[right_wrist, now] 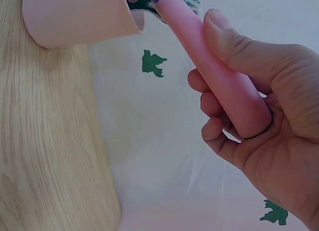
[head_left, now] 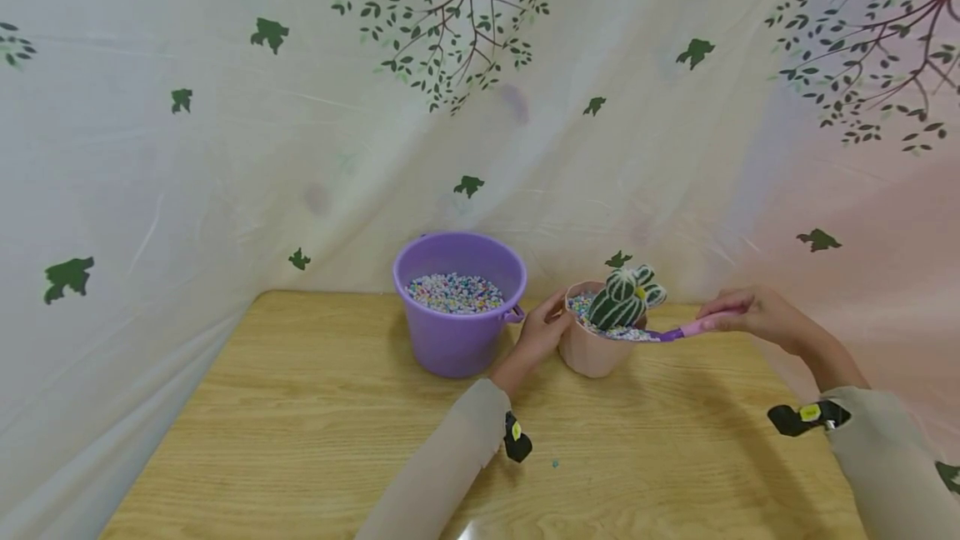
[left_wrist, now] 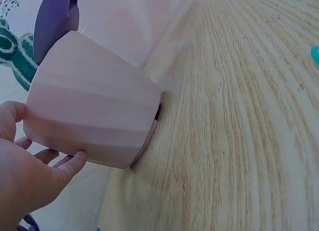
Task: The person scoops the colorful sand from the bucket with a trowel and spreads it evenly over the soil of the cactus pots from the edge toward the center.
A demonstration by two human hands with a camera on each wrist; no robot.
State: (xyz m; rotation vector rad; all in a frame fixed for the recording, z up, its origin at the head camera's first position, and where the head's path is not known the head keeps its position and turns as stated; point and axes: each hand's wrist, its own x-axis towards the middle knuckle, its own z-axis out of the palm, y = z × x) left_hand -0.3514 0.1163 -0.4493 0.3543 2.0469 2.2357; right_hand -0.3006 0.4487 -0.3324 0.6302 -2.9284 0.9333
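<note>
A pink faceted flower pot (head_left: 596, 354) stands on the table with a green-and-white cactus (head_left: 618, 302) leaning in it among colourful beads. My left hand (head_left: 542, 330) grips the pot's left side, thumb and fingers against its wall (left_wrist: 89, 101). In my right hand (head_left: 765, 319) is the pink handle (right_wrist: 219, 66) of a small trowel, fingers wrapped round it. The trowel's purple blade (left_wrist: 55, 21) lies over the pot's near rim beside the cactus, with beads on it in the head view.
Left of the pot stands a purple bucket (head_left: 453, 340) holding many colourful beads (head_left: 453, 294). One stray bead (head_left: 555, 463) lies on the wooden table (head_left: 300, 407). A leaf-printed cloth (head_left: 360, 165) hangs right behind the table's back edge.
</note>
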